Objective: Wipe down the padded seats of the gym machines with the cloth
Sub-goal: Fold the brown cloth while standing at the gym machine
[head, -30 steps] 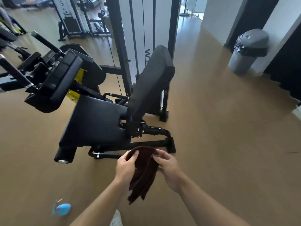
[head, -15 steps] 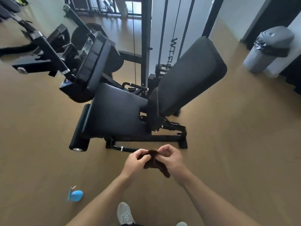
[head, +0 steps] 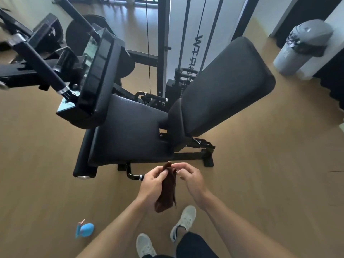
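Note:
A dark brown cloth (head: 166, 190) hangs in front of me, just below the near edge of a gym machine. My left hand (head: 151, 185) grips the cloth along its left side. My right hand (head: 189, 177) pinches the cloth's top corner with its fingertips. The machine's black padded seat (head: 128, 133) lies flat right above my hands, with its tilted black backrest pad (head: 223, 86) to the right and a padded leg block (head: 98, 77) to the upper left.
A blue spray bottle (head: 84, 229) lies on the wooden floor at lower left. A grey lidded bin (head: 301, 47) stands at upper right by the wall. The machine's frame and cables (head: 163, 43) rise behind the seat. My white shoes (head: 183, 220) are below.
I have stepped closer, so the machine fills more of the view. The cloth, bunched between both hands half a second ago, now hangs long from my left hand.

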### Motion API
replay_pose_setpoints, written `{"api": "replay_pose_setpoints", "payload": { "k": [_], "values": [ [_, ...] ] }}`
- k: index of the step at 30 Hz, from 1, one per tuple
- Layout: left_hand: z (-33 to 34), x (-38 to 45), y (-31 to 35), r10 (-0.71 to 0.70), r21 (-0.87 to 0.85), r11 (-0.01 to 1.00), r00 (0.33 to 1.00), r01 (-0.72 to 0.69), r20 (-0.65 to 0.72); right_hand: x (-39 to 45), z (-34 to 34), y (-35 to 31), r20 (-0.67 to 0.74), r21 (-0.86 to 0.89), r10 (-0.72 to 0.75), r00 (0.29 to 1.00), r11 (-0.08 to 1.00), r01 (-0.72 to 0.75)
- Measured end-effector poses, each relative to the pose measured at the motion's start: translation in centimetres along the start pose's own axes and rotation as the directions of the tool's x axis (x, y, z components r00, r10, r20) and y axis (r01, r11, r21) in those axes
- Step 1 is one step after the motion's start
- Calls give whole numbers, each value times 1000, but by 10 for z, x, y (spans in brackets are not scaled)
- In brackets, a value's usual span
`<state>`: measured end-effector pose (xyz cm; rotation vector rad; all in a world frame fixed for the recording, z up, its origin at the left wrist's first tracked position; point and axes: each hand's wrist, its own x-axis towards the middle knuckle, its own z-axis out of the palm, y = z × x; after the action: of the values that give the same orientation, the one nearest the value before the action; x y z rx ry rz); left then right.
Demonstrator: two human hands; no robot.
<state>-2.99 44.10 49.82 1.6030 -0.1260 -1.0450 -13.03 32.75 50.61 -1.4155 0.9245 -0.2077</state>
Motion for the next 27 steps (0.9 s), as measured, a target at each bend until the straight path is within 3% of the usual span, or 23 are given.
{"api": "replay_pose_setpoints", "payload": {
  "k": [4, 11, 14, 18, 23, 27],
  "values": [
    [13, 24, 16, -16, -85, 996, 999, 12, -40, 36, -9, -6, 3, -135, -76, 997, 988, 75],
    [43, 61, 60, -48, -165, 986, 982, 17, -184, 98, -43, -33, 38, -170, -177, 984, 969, 181],
    [50, 70, 70, -14, -121, 992, 972, -16, -235, 113, -57, -47, 174, -123, -163, 971, 975, 186],
    [55, 78, 77, 43, -116, 991, 985, -64, -170, 126, -62, -61, 300, -97, -150, 942, 978, 186],
    [49, 93, 76, 28, -100, 995, 999, -32, -34, 136, -56, -63, 261, -65, -89, 961, 992, 110],
    [39, 102, 75, 9, -67, 998, 1000, -8, 16, 137, -51, -59, 204, -58, -123, 971, 989, 137]
  ]
}}
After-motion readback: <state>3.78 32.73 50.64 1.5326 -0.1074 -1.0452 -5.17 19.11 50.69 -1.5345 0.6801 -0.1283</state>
